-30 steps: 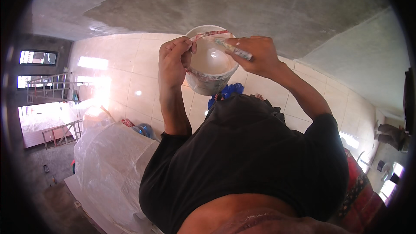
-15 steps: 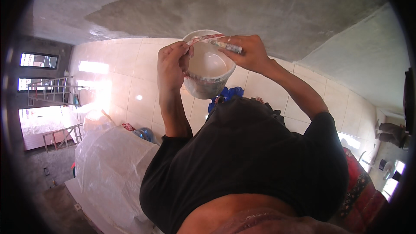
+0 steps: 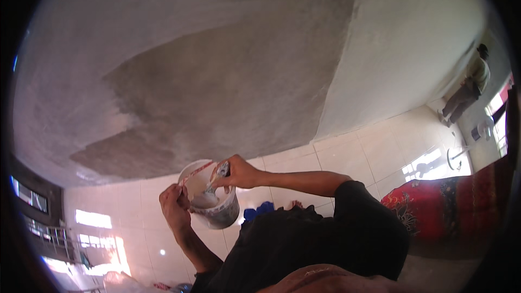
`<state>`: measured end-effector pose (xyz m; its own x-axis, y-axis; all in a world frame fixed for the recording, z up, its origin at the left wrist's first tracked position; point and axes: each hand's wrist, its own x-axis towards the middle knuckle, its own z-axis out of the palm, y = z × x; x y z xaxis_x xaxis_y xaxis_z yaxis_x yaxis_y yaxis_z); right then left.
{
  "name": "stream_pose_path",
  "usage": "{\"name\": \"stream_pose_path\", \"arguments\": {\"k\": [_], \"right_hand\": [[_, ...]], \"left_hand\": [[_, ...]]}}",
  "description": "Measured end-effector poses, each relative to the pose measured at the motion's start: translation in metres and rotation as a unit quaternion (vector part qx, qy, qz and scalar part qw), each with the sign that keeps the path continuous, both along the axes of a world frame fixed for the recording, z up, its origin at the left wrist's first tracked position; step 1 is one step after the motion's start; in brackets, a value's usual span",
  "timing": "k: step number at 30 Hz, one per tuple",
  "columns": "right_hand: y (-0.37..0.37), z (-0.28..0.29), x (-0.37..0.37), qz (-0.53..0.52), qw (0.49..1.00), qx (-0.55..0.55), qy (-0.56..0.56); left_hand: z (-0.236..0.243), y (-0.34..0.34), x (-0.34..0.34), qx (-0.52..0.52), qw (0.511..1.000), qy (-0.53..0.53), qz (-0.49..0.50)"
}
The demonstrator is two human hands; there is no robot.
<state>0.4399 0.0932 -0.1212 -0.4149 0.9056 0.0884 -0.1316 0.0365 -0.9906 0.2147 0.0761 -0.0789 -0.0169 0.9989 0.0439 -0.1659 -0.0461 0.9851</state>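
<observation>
A white bucket point(image 3: 221, 214) smeared with grey holds a pale, paint-like liquid and hangs before me at the wall's foot. My left hand point(image 3: 175, 203) is closed on its red-and-white handle point(image 3: 196, 170) at the left side of the rim. Over the bucket's right side, my right hand point(image 3: 239, 172) is closed around a smeared paintbrush point(image 3: 222, 170). The brush points down into the bucket, its pale lower end against the inside near the liquid. The fingertips of my left hand are partly hidden.
A wall point(image 3: 228, 87) with a darker, damp-looking patch rises in front. Pale floor tiles point(image 3: 347, 152) run along its foot. Red patterned cloth point(image 3: 450, 206) covers something at right. Another person point(image 3: 469, 87) stands far right. Metal scaffolding point(image 3: 54, 239) is at far left.
My view has tilted up and turned toward the wall. The brush, held sideways over the rim before, now points down into the bucket. My left hand keeps hold of the handle.
</observation>
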Motion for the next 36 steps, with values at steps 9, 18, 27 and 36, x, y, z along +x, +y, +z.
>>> {"name": "stream_pose_path", "arguments": {"k": [9,18,27,36], "right_hand": [[-0.002,-0.017,-0.012,-0.115,0.827,0.453,-0.311],[-0.014,0.027,-0.003,-0.050,0.996,0.062,-0.041],[0.010,-0.013,-0.009,-0.153,0.897,0.361,-0.206],[-0.001,0.013,-0.004,-0.113,0.968,0.153,-0.165]], "left_hand": [[0.009,-0.014,-0.012,0.001,1.000,-0.020,0.018],[0.022,-0.006,-0.007,0.005,0.999,-0.031,0.020],[0.019,-0.003,-0.011,-0.001,0.998,-0.052,-0.017],[0.009,0.001,-0.013,0.014,1.000,-0.024,-0.004]]}}
